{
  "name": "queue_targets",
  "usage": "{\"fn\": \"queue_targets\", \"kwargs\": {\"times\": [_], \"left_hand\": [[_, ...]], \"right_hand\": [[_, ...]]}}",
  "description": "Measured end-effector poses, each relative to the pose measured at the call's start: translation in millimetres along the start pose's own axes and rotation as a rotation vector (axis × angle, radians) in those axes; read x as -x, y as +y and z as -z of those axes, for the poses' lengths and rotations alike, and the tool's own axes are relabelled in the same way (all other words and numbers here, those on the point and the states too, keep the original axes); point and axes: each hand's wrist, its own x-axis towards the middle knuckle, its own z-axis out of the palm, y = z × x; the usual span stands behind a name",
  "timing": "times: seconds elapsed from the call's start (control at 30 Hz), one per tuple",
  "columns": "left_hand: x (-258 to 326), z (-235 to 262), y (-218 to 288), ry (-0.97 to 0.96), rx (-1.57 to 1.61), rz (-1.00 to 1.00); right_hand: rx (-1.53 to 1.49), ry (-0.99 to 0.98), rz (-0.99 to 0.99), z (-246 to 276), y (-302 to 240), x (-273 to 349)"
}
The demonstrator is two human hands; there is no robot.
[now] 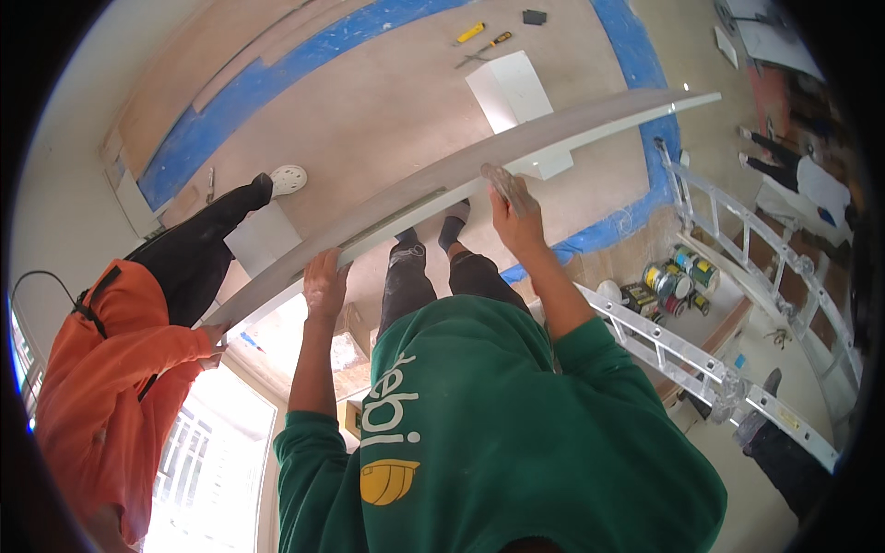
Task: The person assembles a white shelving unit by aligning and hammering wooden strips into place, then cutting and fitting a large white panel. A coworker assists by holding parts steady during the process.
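Observation:
A long, thin whitish panel point(590, 122) stretches across in front of me, from low on the left to high on the right. My left hand point(324, 286) is closed on its near edge, the fingertips partly hidden. Farther right along the same edge, my dusty right hand point(513, 207) grips the panel with fingers bent over it. At the left end, a co-worker in an orange top point(129, 332) also has a hand point(216, 335) on the panel. White blocks stand near and partly behind it, one point(512, 88) beyond it and another point(263, 238) by the co-worker's leg.
Beyond the panel lie a yellow tool point(470, 33), a dark-handled tool point(498, 40) and a dark block point(534, 17). Blue strips point(636, 46) border the surface underfoot. At right are a metal ladder point(728, 217), paint cans point(678, 276) and other people.

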Motion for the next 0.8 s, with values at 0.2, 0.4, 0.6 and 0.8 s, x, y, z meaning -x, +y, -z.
{"fn": "queue_targets", "kwargs": {"times": [0.2, 0.4, 0.6, 0.8], "left_hand": [[6, 6, -10, 0.063, 0.014, 0.003], [18, 15, -32, 0.043, 0.001, 0.045], [30, 20, -46, 0.114, 0.006, 0.079], [36, 21, -54, 0.134, 0.011, 0.108]], "right_hand": [[0.002, -0.080, 0.100, -31, -24, 21], [0.043, -0.209, 0.298, -47, -67, 33], [-0.132, -0.412, 0.193, -71, -98, 52], [0.021, -0.490, 0.328, -111, -115, 57]]}}
